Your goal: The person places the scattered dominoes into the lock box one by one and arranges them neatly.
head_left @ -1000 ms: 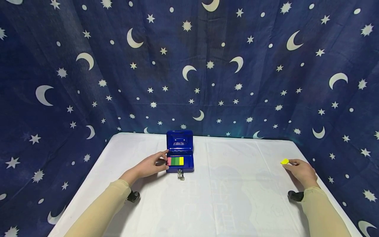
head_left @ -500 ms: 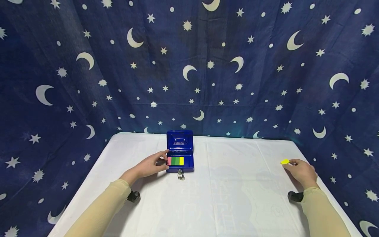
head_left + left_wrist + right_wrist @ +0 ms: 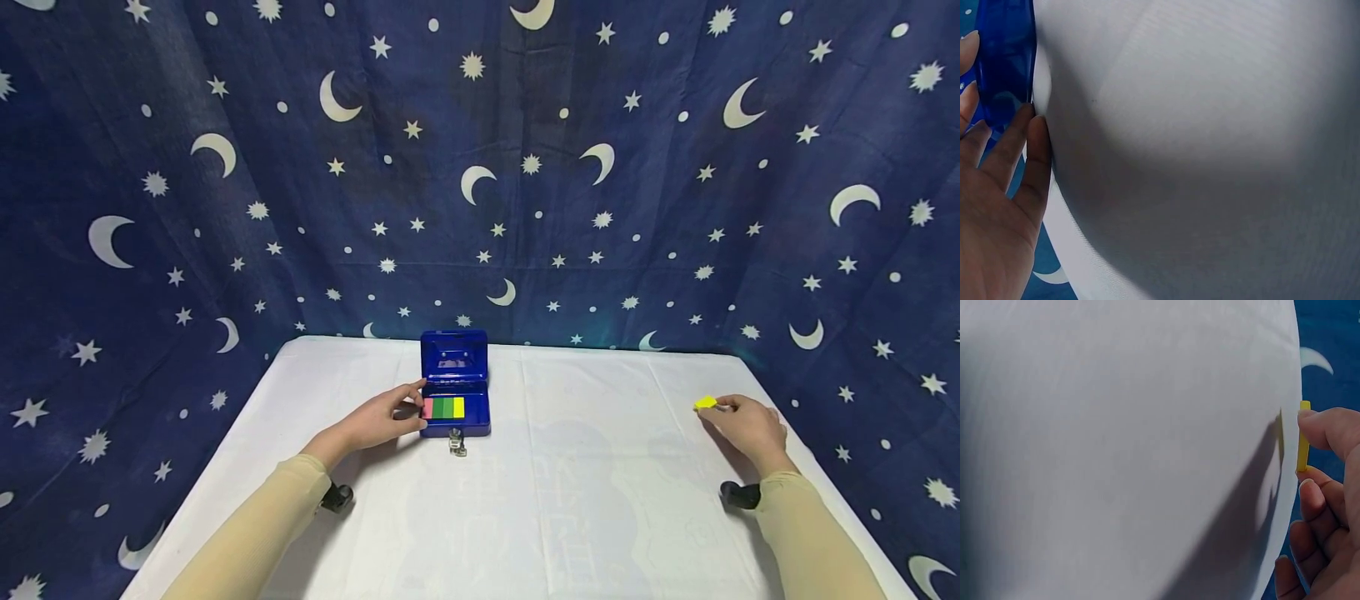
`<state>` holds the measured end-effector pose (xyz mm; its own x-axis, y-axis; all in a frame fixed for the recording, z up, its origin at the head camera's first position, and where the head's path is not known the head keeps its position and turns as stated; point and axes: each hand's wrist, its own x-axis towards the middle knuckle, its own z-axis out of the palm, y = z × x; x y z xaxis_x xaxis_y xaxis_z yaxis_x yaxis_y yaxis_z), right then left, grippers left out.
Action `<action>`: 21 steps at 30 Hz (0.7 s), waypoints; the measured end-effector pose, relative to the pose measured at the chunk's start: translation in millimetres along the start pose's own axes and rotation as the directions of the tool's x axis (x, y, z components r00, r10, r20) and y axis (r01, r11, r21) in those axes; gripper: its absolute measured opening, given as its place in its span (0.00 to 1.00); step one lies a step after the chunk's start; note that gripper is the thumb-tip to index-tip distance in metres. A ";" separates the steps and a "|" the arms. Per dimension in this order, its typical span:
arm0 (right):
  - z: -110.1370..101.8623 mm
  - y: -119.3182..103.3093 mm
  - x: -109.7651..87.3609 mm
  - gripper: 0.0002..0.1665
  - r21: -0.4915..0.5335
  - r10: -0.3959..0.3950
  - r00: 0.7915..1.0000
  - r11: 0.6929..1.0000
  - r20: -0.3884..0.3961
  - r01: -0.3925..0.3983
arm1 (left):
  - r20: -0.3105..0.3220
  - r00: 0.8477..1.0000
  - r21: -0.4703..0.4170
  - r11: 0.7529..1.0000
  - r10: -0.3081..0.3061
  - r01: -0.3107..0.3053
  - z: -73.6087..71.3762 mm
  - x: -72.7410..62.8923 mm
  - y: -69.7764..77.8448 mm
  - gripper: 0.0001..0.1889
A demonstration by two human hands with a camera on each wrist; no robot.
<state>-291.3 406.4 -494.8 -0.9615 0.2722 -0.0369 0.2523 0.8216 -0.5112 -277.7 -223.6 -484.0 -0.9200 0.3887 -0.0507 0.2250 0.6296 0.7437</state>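
A blue cash box (image 3: 476, 421) stands with its lid raised in the head view. Inside, at the left, lie a pink block (image 3: 428, 408), two green blocks (image 3: 442, 408) and a yellow block (image 3: 459, 407), side by side. My left hand (image 3: 377, 418) rests its fingertips against the box's left side, thumb near the front corner; the left wrist view has these fingers (image 3: 1038, 150) fairly straight beside the blue wall. Far to the right, my right hand (image 3: 750, 429) pinches a thin yellow block (image 3: 1304, 437) between thumb and fingers, held a little above the table.
A metal lock with keys (image 3: 457, 443) hangs at the box's front. The white cloth-covered table (image 3: 585, 467) spreads between the hands. Behind and at the sides hangs a dark blue curtain (image 3: 525, 242) with moons and stars.
My right hand has moved slightly left and away from me with the yellow block in it. The left hand and the box have stayed in place.
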 end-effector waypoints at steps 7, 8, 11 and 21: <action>5.8 -25.5 0.1 0.37 -0.015 -0.121 0.992 0.993 -0.021 0.120 | 0.006 1.000 -0.011 1.000 0.000 0.000 -0.6 0.4 -1.6 0.12; 7.4 -28.4 1.0 0.37 -0.014 -0.136 0.990 0.991 -0.024 0.136 | 0.007 1.000 -0.013 1.000 -0.003 0.003 -0.6 0.6 -1.9 0.12; 12.5 -36.3 3.3 0.36 -0.018 -0.184 0.982 0.983 -0.032 0.184 | 0.011 1.000 -0.021 1.000 -0.012 0.012 -0.8 0.8 -2.2 0.12; 22.8 -66.8 0.4 0.33 -0.023 -0.317 0.948 0.948 -0.035 0.317 | 0.005 1.000 -0.006 1.000 -0.012 0.012 -0.6 0.7 -1.4 0.13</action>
<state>-311.0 340.2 -480.2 -0.9874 0.0149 0.1574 -0.0628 0.8767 -0.4770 -278.8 -224.6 -484.7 -0.9208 0.3849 -0.0630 0.2121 0.6297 0.7473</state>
